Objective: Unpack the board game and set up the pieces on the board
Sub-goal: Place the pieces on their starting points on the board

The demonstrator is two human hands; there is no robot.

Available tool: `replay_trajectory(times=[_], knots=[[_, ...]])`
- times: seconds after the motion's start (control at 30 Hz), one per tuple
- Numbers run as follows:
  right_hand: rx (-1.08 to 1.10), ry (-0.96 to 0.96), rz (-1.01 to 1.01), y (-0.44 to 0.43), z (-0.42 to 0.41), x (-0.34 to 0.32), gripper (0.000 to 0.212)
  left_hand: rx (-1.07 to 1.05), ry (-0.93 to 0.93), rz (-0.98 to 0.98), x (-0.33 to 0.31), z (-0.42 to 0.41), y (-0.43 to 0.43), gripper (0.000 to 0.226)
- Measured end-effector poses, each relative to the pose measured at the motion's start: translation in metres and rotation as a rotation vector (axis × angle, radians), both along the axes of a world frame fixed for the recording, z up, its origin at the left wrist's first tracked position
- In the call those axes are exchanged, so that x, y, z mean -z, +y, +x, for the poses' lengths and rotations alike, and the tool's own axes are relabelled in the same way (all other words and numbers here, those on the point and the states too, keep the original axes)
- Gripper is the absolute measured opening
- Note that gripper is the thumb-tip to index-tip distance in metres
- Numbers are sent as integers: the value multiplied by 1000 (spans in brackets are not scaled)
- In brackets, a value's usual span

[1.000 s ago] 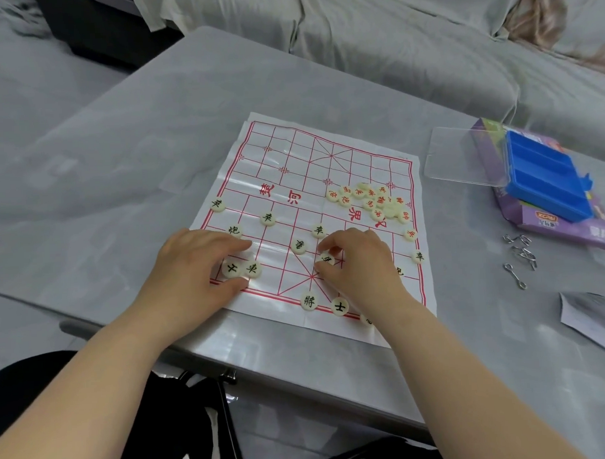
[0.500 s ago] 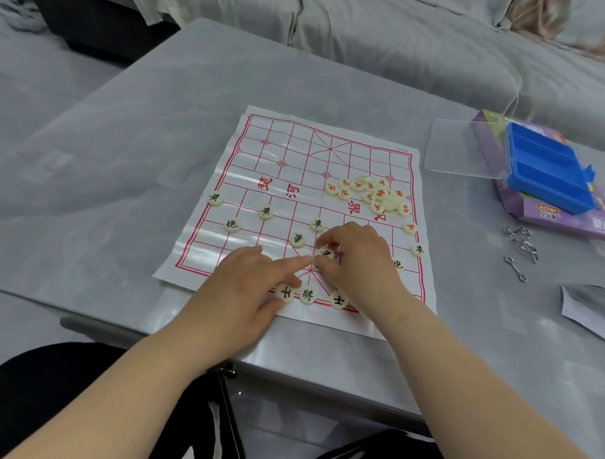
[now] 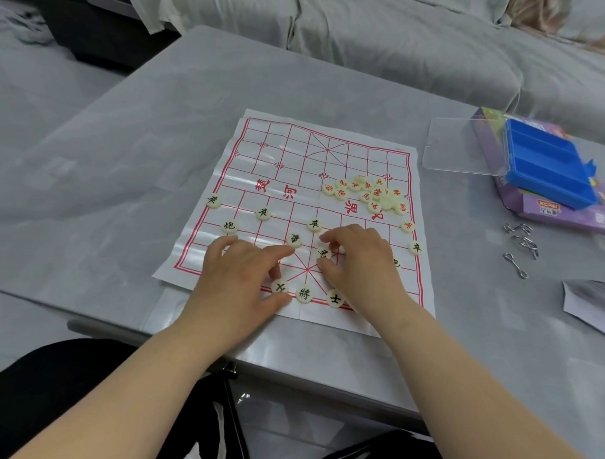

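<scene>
Hidden: half-covered black piece (image 3: 395, 262) sat under right hand (image 3: 364, 261); red heap (image 3: 368, 194) beyond it uncountable | Count: ten black pieces (image 3: 263, 213) lay clear on board (image 3: 291, 144) around both hands | Left hand (image 3: 237, 276): fingers loosely spread, thumb and fingertip flanked advisor piece (image 3: 280, 287), grip unclear | Right hand: thumb and forefinger pinched horse piece (image 3: 324, 253)

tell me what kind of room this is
Most likely a home living room: a sofa draped in grey cloth stands behind the grey table. On the table lie a paper chess board with loose pieces and a blue tray on its game box.
</scene>
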State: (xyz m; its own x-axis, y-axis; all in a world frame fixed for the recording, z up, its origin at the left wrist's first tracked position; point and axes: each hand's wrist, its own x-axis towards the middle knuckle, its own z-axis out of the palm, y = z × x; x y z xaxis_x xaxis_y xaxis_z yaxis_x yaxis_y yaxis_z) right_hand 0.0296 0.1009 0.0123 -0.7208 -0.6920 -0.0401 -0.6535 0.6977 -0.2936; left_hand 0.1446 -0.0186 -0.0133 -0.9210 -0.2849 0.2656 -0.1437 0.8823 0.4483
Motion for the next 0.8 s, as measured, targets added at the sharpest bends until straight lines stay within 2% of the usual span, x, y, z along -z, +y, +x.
replay_trajectory(times=[0.07,0.2,0.27,0.33,0.43,0.53,0.8], knots=[[-8,0,6,1,0,0,32,35,37,-60,2,2,-3,52],[-18,4,0,1,-1,0,31,32,-53,140,-6,7,-11,54],[-20,4,-6,1,-2,0,32,62,-79,165,-5,9,-14,53],[-13,-5,-15,1,-3,0,33,64,-11,144,-3,11,-18,55],[-5,-17,-30,1,-3,1,34,-56,59,154,0,15,-29,65],[-1,-19,-48,1,-2,3,30,-190,42,202,1,14,-38,77],[14,-37,-113,3,-1,4,28,-166,37,77,11,8,-38,61]])
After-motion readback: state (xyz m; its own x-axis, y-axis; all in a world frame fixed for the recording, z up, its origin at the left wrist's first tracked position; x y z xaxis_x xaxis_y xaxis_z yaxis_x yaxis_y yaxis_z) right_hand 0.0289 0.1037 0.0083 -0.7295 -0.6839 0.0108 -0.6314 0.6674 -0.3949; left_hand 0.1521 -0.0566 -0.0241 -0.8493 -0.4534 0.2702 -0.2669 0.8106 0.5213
